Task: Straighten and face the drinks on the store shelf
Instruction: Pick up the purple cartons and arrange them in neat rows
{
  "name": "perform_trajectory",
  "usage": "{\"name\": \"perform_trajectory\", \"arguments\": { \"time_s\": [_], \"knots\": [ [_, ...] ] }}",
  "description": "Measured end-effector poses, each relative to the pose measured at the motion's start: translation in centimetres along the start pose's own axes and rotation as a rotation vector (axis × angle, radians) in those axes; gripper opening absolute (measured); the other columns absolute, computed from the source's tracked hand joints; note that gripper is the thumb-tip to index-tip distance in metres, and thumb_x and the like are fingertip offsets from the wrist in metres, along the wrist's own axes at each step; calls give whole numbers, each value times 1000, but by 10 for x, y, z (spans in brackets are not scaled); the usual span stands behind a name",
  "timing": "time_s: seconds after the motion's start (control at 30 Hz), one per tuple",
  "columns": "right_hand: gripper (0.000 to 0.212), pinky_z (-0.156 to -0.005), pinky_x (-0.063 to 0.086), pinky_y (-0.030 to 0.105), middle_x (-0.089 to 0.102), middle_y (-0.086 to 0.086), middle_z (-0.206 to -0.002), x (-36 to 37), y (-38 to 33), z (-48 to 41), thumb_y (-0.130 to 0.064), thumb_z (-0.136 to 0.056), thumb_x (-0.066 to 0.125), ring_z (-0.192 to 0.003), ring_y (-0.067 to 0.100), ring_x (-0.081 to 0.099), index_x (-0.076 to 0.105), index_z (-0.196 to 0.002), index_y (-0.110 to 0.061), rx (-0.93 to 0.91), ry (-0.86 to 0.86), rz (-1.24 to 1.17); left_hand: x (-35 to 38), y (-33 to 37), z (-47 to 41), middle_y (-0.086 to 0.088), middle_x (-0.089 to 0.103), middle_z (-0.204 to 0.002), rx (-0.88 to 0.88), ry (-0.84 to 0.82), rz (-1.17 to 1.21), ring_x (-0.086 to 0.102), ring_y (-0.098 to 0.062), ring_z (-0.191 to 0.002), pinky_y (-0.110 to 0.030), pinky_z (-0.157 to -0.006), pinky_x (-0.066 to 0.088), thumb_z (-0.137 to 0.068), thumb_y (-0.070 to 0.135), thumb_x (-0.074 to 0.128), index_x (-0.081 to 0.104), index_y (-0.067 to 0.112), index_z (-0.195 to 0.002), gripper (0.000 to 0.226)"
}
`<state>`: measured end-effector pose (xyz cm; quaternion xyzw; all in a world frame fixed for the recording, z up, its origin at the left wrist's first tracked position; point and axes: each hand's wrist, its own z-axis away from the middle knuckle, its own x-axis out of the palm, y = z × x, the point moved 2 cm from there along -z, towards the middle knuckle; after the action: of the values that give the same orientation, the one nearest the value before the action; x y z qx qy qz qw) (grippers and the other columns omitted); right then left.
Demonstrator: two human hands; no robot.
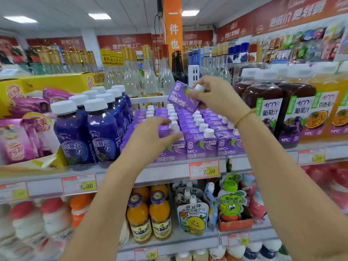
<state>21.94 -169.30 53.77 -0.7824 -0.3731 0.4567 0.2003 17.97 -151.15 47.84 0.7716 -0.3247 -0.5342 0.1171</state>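
Store shelving runs across the view, and the middle shelf (169,172) carries the drinks. At its right stand big juice bottles (263,108), dark and orange, labels forward. At its left stand blue bottles (101,132) with white caps, in rows going back. Between them sits a block of purple cartons (199,146), packed in several rows, white caps up, with the front row's print facing out (the back rows show only tops and caps).

The left hand (150,140) reaches over the block's front left corner. Its fingers curl over the front carton (169,153) and its thumb comes in from the right beside the cap, so the carton's top sits inside the grip.

The right hand (216,98) is higher, above the block's back rows. It pinches the raised carton (180,98) at the cap end. That carton is clear of the others and tilted, with its body sticking out to the left of the fingers and its printed face toward the camera.

A tag (204,169) reading 2.50 hangs on the shelf edge below the cartons. A bracelet (243,117) circles the right wrist.
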Motion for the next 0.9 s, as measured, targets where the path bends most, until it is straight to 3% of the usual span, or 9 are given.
{"name": "perform_trajectory", "arguments": {
  "time_s": [0.07,0.2,0.27,0.33,0.43,0.47,0.57,0.77,0.9],
  "knots": [
    [21,-53,52,15,65,5,-82,4,1,-28,-32,-90,63,-61,12,62,59,-89,-12,64,-82,94,4,-5,0,11,54,-130,29,-40,-68,50,-9,-117,-23,-87,36,-80,52,66,55,25,-127,56],
    [25,-75,57,28,68,18,-90,18,11,-80,-29,-93,58,-72,21,68,58,-78,-8,168,-216,143,2,-13,-3,12,59,-123,67,-38,-13,55,-4,-109,-26,-94,43,-73,53,70,57,26,-126,61],
    [28,-85,55,34,69,21,-99,24,14,-102,-31,-93,57,-90,28,69,60,-87,-4,191,-231,236,2,-15,-5,13,61,-119,67,-44,22,56,-1,-104,-24,-95,44,-70,54,71,59,28,-124,62],
    [35,-85,55,33,69,20,-101,27,17,-119,-31,-92,60,-94,29,69,62,-103,2,187,-238,342,2,-17,-6,14,62,-115,60,-49,39,56,0,-100,-22,-94,44,-68,55,72,60,29,-122,62],
    [38,-61,56,22,68,11,-90,31,21,-133,-21,-86,68,-81,26,68,60,-115,3,196,-286,465,2,-18,-6,13,64,-113,72,-38,54,57,-1,-101,-23,-96,45,-66,56,72,61,29,-121,62],
    [39,-60,57,23,68,11,-90,33,24,-135,-19,-85,69,-81,26,68,60,-116,3,192,-309,505,2,-19,-6,13,64,-112,75,-34,56,57,-1,-101,-24,-96,46,-66,56,72,61,29,-120,62],
    [43,-79,58,39,66,19,-107,42,34,-138,-14,-83,72,-88,31,70,58,-119,3,179,-379,602,2,-19,-6,14,64,-111,82,-35,70,57,-1,-101,-25,-95,47,-62,61,68,61,30,-119,65],
    [38,-85,55,35,53,5,-109,46,40,-149,-11,-82,72,-86,24,67,54,-116,-12,168,-518,587,3,-21,-6,16,63,-110,94,-29,70,57,1,-100,-17,-91,44,-66,58,70,61,30,-119,60],
    [35,-93,52,41,54,10,-109,49,48,-154,-3,-85,67,-98,31,66,55,-117,-8,278,-602,485,4,-22,-6,20,62,-106,96,-14,77,55,4,-97,-7,-82,39,-67,57,70,61,32,-118,58]
  ]
}}
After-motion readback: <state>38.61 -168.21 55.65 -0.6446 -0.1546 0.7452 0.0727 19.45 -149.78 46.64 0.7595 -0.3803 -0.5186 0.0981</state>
